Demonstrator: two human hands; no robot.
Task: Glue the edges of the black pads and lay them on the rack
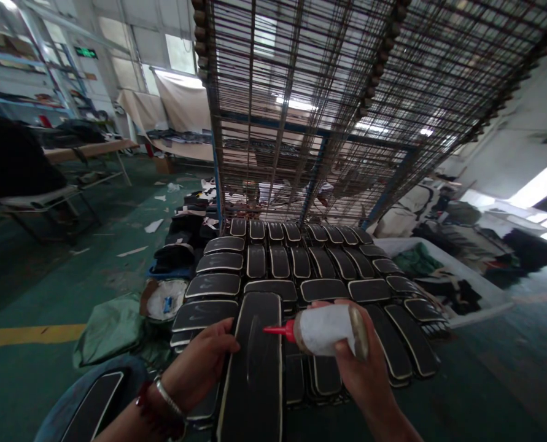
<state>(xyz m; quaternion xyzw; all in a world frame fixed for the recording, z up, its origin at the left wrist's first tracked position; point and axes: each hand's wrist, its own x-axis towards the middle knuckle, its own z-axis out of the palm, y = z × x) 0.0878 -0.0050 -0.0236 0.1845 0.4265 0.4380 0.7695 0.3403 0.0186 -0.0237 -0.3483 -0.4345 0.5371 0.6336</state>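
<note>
A long black panel with a pale edge (pixel 257 393) is held up close to the camera, a glossy streak on its face. My left hand (pixel 209 353) grips its left edge between thumb and fingers. In my right hand (pixel 360 362) is a squeeze bottle (pixel 326 329) with a white wrap and red nozzle, tipped sideways. The nozzle's tip points left, over or against the panel's upper part; contact is unclear. Behind and beneath lie rows of similar black panels (pixel 280 262), several with wet-looking streaks.
A tall wire rack (pixel 319 132) rises behind the panels. At right stands a white bin (pixel 482 313) with cloth. Green fabric (pixel 112 328) and a bowl (pixel 151 301) are at left. One panel (pixel 93 408) rests on a round seat at lower left. A person (pixel 15 159) sits far left.
</note>
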